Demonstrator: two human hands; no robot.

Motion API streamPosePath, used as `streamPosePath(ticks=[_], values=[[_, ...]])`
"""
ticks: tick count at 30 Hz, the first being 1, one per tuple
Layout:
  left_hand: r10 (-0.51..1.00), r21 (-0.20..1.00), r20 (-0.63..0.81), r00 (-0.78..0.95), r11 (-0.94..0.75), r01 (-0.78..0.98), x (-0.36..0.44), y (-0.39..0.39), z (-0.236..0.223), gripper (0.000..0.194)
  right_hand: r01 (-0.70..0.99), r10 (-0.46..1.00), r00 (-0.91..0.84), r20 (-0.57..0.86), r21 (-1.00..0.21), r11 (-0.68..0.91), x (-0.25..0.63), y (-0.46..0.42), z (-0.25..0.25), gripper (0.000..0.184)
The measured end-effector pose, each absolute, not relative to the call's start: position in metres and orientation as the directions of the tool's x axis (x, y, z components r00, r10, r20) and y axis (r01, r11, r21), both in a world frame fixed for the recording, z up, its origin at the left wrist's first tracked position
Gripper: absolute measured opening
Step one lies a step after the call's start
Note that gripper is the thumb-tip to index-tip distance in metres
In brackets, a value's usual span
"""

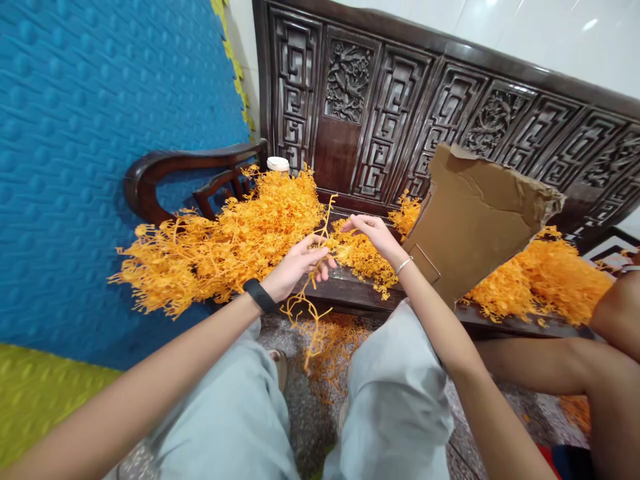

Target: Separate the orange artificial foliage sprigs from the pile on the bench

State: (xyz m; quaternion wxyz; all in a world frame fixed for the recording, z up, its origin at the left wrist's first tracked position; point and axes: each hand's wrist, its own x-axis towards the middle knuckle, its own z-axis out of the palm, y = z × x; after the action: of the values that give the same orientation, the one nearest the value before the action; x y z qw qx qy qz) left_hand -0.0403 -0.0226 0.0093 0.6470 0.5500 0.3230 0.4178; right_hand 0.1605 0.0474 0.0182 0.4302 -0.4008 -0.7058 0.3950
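Note:
My left hand [304,264], a dark band on its wrist, is closed around a thin orange plastic branch [314,328]. One forked end of the branch rises above my fingers, and the rest hangs down over the gap between my knees. Just right of it is my right hand [374,235], with a bracelet on the wrist and its fingers stretched towards the branch. I see nothing held in it. Under my hands, a smaller heap of orange plastic sprigs [367,261] lies on the dark wooden bench [345,291]. A large pile of similar orange branches [240,243] is at left.
A cardboard sheet [483,213] stands tilted on the bench, with more orange sprigs [543,283] behind it. A white round lid [278,164] sits by the armrest [150,180]. Orange scraps [335,347] litter the floor. Another person's leg [545,357] is at right.

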Motion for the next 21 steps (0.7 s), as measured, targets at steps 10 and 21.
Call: streamPosePath(ticks=[10,21], values=[[0.933,0.995,0.081,0.352,-0.052,-0.090,-0.039,-0.018,0.006,0.022,0.337,0.799,-0.491,0.348,-0.770,0.542,0.133,0.010,0.031,0.026],[0.950,1.000,0.021,0.313,-0.024,0.007,-0.039,-0.017,0.008,0.018,0.069,0.904,-0.359,0.232,-0.959,0.274,0.134,0.014,0.026,0.010]])
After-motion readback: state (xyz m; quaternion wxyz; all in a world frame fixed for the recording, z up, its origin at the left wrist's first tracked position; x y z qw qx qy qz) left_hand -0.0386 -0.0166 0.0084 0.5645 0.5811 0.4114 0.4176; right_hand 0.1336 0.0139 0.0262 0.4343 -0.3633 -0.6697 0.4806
